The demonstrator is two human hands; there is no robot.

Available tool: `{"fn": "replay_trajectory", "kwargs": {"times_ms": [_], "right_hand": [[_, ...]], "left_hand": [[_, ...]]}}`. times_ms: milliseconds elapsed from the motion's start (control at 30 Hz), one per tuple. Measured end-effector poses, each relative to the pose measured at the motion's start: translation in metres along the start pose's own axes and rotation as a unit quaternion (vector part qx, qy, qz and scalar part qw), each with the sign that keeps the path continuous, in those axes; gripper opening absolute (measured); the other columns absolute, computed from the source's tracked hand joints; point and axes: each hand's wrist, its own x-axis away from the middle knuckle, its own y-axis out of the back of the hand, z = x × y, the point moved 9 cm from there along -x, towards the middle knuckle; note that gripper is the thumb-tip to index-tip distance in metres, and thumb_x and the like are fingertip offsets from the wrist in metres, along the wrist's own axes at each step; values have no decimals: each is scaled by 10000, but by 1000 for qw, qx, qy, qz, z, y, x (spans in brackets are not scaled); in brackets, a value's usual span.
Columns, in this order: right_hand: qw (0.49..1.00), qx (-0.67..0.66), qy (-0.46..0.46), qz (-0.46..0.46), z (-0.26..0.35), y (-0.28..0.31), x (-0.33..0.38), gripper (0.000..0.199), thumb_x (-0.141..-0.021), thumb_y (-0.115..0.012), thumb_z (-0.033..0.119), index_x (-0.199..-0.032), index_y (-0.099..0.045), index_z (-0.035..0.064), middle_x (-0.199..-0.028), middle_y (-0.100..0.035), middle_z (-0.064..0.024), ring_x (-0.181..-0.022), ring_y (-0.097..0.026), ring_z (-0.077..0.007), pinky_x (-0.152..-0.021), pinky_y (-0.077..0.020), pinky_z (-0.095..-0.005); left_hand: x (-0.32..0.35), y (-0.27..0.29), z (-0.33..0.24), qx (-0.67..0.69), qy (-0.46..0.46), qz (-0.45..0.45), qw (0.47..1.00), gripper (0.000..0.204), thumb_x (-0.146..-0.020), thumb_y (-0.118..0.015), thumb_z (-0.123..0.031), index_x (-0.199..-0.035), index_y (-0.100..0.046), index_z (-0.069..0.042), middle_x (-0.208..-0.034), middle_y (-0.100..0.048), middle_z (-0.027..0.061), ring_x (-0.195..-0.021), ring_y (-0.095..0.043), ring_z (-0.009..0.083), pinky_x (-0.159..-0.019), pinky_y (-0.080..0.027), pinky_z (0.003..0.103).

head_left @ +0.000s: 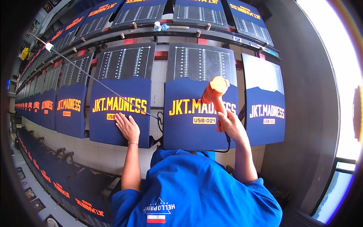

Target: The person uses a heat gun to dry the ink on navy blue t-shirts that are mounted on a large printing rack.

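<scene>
My right hand (pixel 231 126) is wrapped around the handle of an orange hair dryer (pixel 216 89), held above a navy shirt (pixel 189 138) with yellow lettering. The dryer's body hides part of that print. To the left, my left hand (pixel 127 128) rests with fingers stretched out on the print of another navy shirt (pixel 113 132), partly covering its small yellow label. Each shirt is stretched over a dark board with white ruler marks. A black cord (pixel 228 142) hangs from the dryer's handle.
More boards with printed navy shirts run off to the left. On the right, a shirt with white lettering (pixel 266 111) lies beside a grey wall (pixel 302 113). A long rail (pixel 181 34) crosses behind the boards. A thin cable (pixel 102 84) slants over the left shirt.
</scene>
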Motion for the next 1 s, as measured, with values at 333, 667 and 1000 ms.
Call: {"fn": "replay_trajectory", "kwargs": {"times_ms": [333,667,1000], "right_hand": [[992,44,-45,112,6,-3,27,377,-1034,-552,362,-1045,-573,-14,-784,-623,-56,-680,-662,-133,-626,-536,-282],[995,41,-12,89,10,-2,-3,335,-1036,-546,318,-1009,-562,-15,-749,-606,-57,-634,-646,-137,-598,-519,-290],[998,16,2,61,12,3,-23,305,-1035,-537,311,-1009,-554,8,-750,-593,-35,-637,-617,-112,-603,-508,-270]], "left_hand": [[-28,-3,54,-23,110,-5,994,665,-1063,-308,-409,-1554,-242,34,-1640,-209,206,-1532,-158,349,-1241,-109,475],[-39,-12,6,-22,44,-2,999,646,-1070,-285,-392,-1558,-242,29,-1646,-190,200,-1530,-153,357,-1242,-103,475],[-9,-11,-58,-10,-94,39,995,607,-1043,-386,-282,-1549,-265,30,-1641,-208,203,-1532,-149,360,-1242,-110,484]]}}
